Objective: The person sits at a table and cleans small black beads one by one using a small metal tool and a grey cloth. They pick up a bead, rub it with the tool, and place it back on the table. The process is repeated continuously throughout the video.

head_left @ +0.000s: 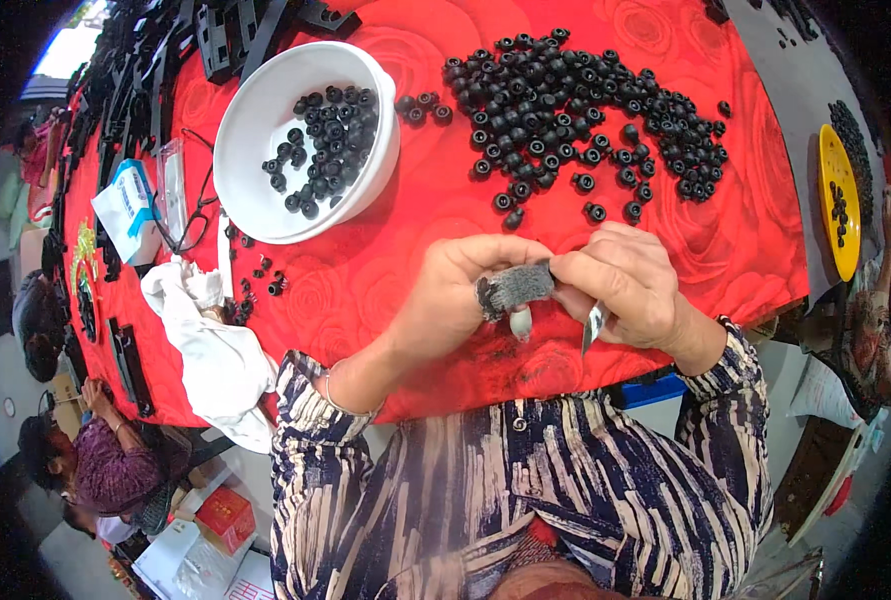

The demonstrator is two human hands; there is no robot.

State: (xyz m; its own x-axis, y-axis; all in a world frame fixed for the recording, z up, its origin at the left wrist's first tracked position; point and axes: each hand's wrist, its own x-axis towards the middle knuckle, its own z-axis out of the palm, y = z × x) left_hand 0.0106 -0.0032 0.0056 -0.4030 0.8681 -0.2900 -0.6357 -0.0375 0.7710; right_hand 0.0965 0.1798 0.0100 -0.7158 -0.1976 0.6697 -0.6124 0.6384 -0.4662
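Close together over the near edge of the red cloth, my two hands meet at their fingertips. My left hand [455, 290] is closed, with a dark grey fuzzy band [517, 288] that seems wrapped round a finger. Below the band pokes a pale greyish tip [521, 322], perhaps a covered fingertip. Whatever the left fingers pinch is hidden. My right hand [620, 280] is closed round a small metal blade [593, 326], whose pointed end sticks out toward me. Beyond the hands lies a large heap of small round black parts [555, 110], each with a hole.
A white bowl [235, 190] holds more black parts. Left of my hands are a white cloth [215, 360], eyeglasses [195, 222] and small black scraps [265, 275]. Long black pieces [145, 110] pile up at far left. A yellow dish [837, 200] stands right. Another person [115, 465] sits at left.
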